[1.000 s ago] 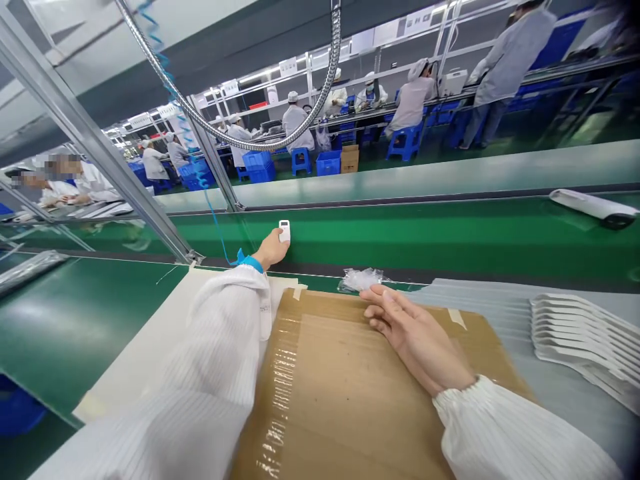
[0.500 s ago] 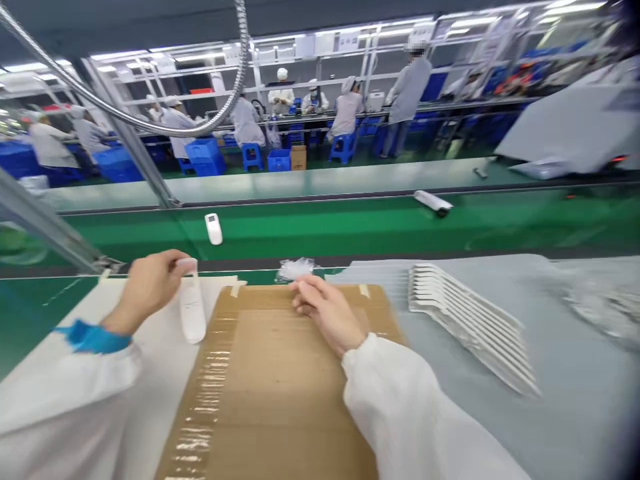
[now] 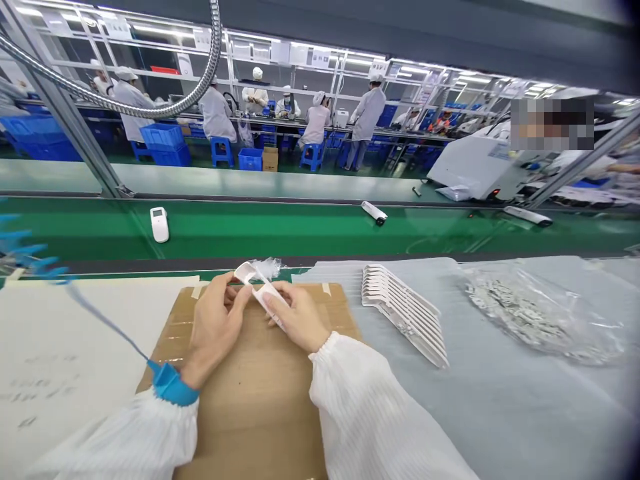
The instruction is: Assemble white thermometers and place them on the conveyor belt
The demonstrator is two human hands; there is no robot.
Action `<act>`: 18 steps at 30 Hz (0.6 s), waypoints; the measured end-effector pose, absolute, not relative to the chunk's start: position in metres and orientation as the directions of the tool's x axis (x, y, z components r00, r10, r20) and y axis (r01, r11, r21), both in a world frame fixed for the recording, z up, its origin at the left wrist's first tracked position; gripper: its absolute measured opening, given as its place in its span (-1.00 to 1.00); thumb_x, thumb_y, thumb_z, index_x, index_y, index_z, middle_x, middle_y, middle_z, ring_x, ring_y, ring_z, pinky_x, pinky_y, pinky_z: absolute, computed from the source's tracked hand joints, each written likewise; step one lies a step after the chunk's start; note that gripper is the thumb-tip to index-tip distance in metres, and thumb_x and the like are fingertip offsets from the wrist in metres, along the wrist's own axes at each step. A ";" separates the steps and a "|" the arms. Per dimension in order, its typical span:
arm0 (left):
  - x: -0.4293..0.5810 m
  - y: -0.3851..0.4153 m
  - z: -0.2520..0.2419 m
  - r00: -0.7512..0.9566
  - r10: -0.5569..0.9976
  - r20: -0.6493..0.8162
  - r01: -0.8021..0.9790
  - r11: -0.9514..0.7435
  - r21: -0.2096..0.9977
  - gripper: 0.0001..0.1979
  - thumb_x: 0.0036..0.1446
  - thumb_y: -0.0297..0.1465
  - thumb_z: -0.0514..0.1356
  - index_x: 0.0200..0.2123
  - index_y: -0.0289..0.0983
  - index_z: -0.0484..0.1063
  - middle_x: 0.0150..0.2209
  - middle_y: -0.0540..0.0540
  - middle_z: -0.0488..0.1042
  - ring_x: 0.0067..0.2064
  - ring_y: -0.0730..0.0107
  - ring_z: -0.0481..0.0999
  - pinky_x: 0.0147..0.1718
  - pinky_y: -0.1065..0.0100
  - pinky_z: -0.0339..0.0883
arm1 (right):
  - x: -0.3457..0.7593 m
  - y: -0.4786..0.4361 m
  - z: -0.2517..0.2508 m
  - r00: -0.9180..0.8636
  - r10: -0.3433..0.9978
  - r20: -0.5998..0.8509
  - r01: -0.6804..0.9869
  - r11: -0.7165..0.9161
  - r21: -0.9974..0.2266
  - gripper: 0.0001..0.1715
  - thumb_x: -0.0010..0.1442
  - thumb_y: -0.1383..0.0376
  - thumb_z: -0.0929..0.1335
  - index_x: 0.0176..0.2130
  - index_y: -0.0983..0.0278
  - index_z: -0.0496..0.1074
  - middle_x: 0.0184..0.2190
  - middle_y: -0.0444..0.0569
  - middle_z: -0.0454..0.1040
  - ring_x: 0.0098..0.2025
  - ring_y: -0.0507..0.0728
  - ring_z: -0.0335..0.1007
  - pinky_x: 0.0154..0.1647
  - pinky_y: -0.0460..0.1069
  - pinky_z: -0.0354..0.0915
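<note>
Over the far part of a brown cardboard sheet (image 3: 250, 400), both hands hold one slim white plastic housing (image 3: 267, 292) with an open window in its upper end. My left hand (image 3: 217, 323), with a blue strap at the wrist, is closed on the upper end. Around the lower end are the fingers of my right hand (image 3: 299, 319), its thumb lying on the face. The piece is tilted, its upper end toward the left. Just beyond it lies a crumpled clear plastic scrap (image 3: 269, 268). Whether something small sits between the fingers is hidden.
A row of similar white housings (image 3: 405, 313) lies on grey foam to the right, beside a clear bag of small white parts (image 3: 535, 317). Finished-looking white devices (image 3: 159, 225) rest on the green conveyor (image 3: 270, 230). A blue coiled cord (image 3: 35, 257) runs to my left wrist.
My left hand has brought the housing rightward from above the white paper to over the cardboard. My right hand has moved left and now grips it too. The view has turned right.
</note>
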State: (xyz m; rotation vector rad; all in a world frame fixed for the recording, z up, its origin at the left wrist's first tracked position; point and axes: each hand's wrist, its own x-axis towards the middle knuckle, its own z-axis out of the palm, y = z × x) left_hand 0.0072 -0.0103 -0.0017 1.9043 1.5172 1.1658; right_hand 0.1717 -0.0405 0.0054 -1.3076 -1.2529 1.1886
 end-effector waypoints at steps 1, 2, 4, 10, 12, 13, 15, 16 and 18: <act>0.005 -0.009 -0.002 0.028 0.936 0.352 0.576 -0.302 0.759 -0.58 0.26 -0.07 0.17 -0.01 -0.25 0.48 -0.29 -0.09 0.58 -0.32 0.22 0.54 -0.26 0.21 0.42 | 0.181 -0.045 0.013 0.079 0.996 0.035 0.208 0.018 -0.978 -0.69 0.26 0.08 0.37 -0.14 0.24 0.53 -0.33 -0.05 0.56 -0.35 0.14 0.47 -0.28 0.07 0.39; 0.002 -0.008 -0.002 0.011 0.934 0.356 0.582 -0.296 0.757 -0.59 0.26 -0.07 0.16 -0.03 -0.25 0.49 -0.29 -0.09 0.57 -0.32 0.23 0.53 -0.25 0.20 0.42 | 0.191 -0.052 0.021 0.146 0.983 0.110 0.333 0.056 -0.941 -0.70 0.29 0.09 0.35 -0.15 0.23 0.54 -0.29 -0.03 0.59 -0.29 0.17 0.49 -0.21 0.09 0.38; -0.001 -0.005 -0.002 -0.015 0.939 0.343 0.586 -0.270 0.764 -0.63 0.25 -0.10 0.16 -0.04 -0.23 0.49 -0.31 -0.07 0.56 -0.34 0.24 0.52 -0.23 0.19 0.42 | 0.217 -0.074 0.035 0.247 0.939 0.241 0.547 0.070 -0.834 -0.70 0.34 0.08 0.33 -0.15 0.19 0.56 -0.21 -0.01 0.63 -0.16 0.23 0.51 -0.09 0.12 0.33; -0.002 -0.004 -0.004 -0.015 0.952 0.307 0.556 -0.247 0.794 -0.68 0.21 -0.21 0.15 -0.04 -0.23 0.46 -0.33 -0.05 0.54 -0.37 0.25 0.51 -0.23 0.17 0.42 | 0.303 -0.144 0.022 0.324 0.847 0.422 0.914 -0.165 -0.371 -0.66 0.35 0.00 0.28 -0.22 0.16 0.49 -0.24 0.12 0.60 -0.14 0.36 0.47 -0.07 0.23 0.29; -0.002 -0.004 -0.004 -0.013 0.950 0.312 0.551 -0.254 0.795 -0.71 0.21 -0.22 0.15 -0.07 -0.22 0.46 -0.34 -0.05 0.53 -0.34 0.23 0.52 -0.21 0.15 0.43 | 0.328 -0.153 0.004 0.307 0.845 0.437 0.950 -0.243 -0.197 -0.67 0.33 0.01 0.27 -0.20 0.16 0.47 -0.17 0.16 0.57 -0.09 0.41 0.44 -0.06 0.26 0.29; -0.002 -0.004 -0.005 -0.013 0.950 0.313 0.549 -0.255 0.796 -0.72 0.21 -0.23 0.15 -0.07 -0.22 0.46 -0.34 -0.05 0.53 -0.33 0.22 0.53 -0.19 0.14 0.43 | 0.339 -0.153 -0.003 0.304 0.845 0.440 0.953 -0.274 -0.133 -0.65 0.30 0.01 0.29 -0.12 0.17 0.47 -0.07 0.19 0.54 -0.02 0.43 0.42 -0.03 0.29 0.29; -0.002 -0.004 -0.005 -0.015 0.951 0.310 0.544 -0.253 0.800 -0.72 0.21 -0.24 0.14 -0.08 -0.23 0.46 -0.33 -0.07 0.54 -0.32 0.21 0.53 -0.16 0.13 0.43 | 0.358 -0.147 -0.012 0.329 0.848 0.416 0.942 -0.324 -0.086 -0.41 0.22 -0.05 0.34 0.12 0.20 0.39 0.17 0.24 0.42 0.16 0.50 0.33 0.09 0.34 0.26; -0.003 -0.003 -0.005 -0.014 0.951 0.309 0.542 -0.252 0.802 -0.72 0.21 -0.24 0.14 -0.08 -0.23 0.46 -0.32 -0.08 0.54 -0.32 0.21 0.53 -0.16 0.12 0.43 | 0.365 -0.141 -0.014 0.355 0.855 0.379 0.934 -0.342 -0.103 -0.23 0.17 -0.09 0.36 0.24 0.22 0.30 0.26 0.26 0.34 0.24 0.53 0.26 0.15 0.36 0.24; -0.004 -0.003 -0.005 -0.007 0.952 0.305 0.542 -0.253 0.802 -0.71 0.21 -0.25 0.14 -0.07 -0.25 0.46 -0.31 -0.09 0.54 -0.31 0.20 0.52 -0.14 0.12 0.43 | 0.378 -0.128 -0.012 0.397 0.884 0.246 0.915 -0.359 -0.184 0.03 0.10 -0.17 0.38 0.35 0.28 0.14 0.33 0.31 0.27 0.33 0.53 0.19 0.23 0.36 0.21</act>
